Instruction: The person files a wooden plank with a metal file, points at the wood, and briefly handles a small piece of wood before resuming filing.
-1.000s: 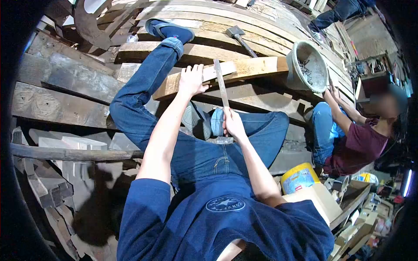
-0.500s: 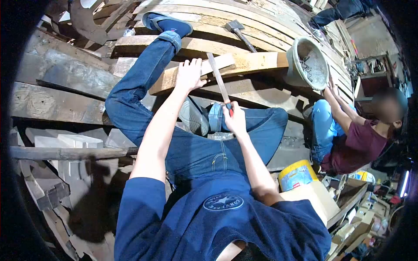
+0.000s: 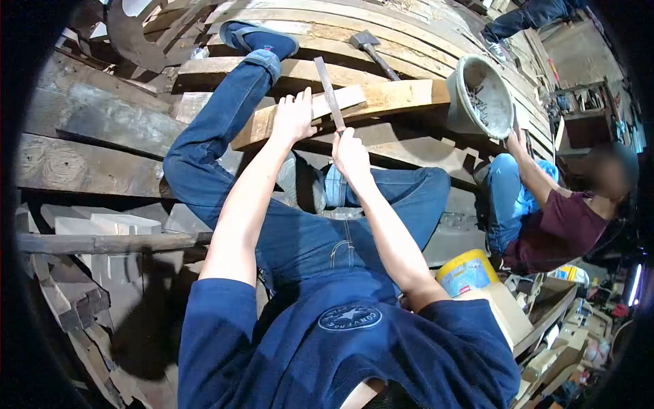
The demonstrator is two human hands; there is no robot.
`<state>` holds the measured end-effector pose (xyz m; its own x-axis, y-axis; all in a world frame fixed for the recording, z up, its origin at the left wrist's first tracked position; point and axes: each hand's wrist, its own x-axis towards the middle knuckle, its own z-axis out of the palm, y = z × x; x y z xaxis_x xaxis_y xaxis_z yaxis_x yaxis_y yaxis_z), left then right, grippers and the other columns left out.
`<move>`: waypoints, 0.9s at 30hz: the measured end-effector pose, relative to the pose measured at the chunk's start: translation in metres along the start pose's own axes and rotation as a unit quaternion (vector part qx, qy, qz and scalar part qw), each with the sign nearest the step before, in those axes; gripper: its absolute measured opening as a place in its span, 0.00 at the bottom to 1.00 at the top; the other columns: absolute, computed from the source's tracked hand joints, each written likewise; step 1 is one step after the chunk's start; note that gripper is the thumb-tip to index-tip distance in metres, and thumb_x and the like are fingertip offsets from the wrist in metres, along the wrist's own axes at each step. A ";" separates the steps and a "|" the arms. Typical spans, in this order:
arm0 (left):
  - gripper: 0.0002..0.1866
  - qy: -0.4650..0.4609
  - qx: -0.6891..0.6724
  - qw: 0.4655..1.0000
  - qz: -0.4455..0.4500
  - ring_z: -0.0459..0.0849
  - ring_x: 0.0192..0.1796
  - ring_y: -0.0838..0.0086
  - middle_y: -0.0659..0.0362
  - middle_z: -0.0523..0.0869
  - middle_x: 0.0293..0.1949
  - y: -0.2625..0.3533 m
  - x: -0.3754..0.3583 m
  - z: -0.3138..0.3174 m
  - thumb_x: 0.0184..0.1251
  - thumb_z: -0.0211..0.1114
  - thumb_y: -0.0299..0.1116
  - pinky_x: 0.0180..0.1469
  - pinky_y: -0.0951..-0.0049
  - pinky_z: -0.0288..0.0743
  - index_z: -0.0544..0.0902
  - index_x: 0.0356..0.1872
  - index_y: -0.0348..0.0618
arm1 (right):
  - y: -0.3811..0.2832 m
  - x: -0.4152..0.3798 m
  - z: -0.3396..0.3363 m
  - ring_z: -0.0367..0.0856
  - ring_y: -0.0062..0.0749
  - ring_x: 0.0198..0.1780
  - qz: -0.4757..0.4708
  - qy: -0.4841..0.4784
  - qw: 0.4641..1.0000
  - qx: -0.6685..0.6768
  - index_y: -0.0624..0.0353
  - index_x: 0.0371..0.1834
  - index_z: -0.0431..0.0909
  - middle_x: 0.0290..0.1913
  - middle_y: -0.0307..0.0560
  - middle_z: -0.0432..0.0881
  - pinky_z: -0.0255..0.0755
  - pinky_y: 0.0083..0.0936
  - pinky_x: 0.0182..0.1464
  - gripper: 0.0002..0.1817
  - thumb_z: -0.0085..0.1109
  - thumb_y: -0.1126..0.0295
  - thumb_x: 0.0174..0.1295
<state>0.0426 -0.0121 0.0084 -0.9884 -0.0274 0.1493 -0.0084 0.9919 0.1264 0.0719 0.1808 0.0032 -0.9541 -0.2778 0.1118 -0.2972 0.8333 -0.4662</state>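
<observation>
My right hand (image 3: 351, 153) is closed around the handle of a file (image 3: 328, 91), and its long flat metal blade points away from me. The blade lies across a pale piece of wood (image 3: 349, 100), which rests on a thicker wooden beam (image 3: 398, 97). My left hand (image 3: 293, 118) is closed over the near end of that pale piece, just left of the file, pressing it against the beam. My fingers hide the piece's left end. Most of the file's handle is covered by my right hand.
A hammer (image 3: 373, 53) lies on the planks beyond the beam. A grey bucket (image 3: 482, 99) with nails stands at the beam's right end, beside a seated person (image 3: 558, 225). A yellow container (image 3: 467, 274) is near my right elbow. Wood offcuts (image 3: 112, 228) lie at left.
My right hand has pushed the file forward and left across the pale wood piece. My left hand stays nearly in place. The seated person's hand by the bucket has shifted slightly.
</observation>
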 end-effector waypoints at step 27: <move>0.44 0.025 0.010 0.999 0.022 0.83 0.57 0.55 0.53 0.83 0.53 0.001 0.004 -0.002 0.40 0.87 0.50 0.61 0.52 0.76 0.75 0.59 0.41 | 0.025 -0.037 -0.001 0.89 0.59 0.29 0.020 -0.009 0.999 -0.027 0.59 0.45 0.68 0.26 0.61 0.86 0.83 0.53 0.30 0.15 0.49 0.57 0.79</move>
<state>0.0389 -0.0115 0.0107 -0.9793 0.0104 0.2022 0.0310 0.9946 0.0986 0.1000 0.2124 -0.0118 -0.9647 -0.2517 0.0781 -0.2607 0.8683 -0.4221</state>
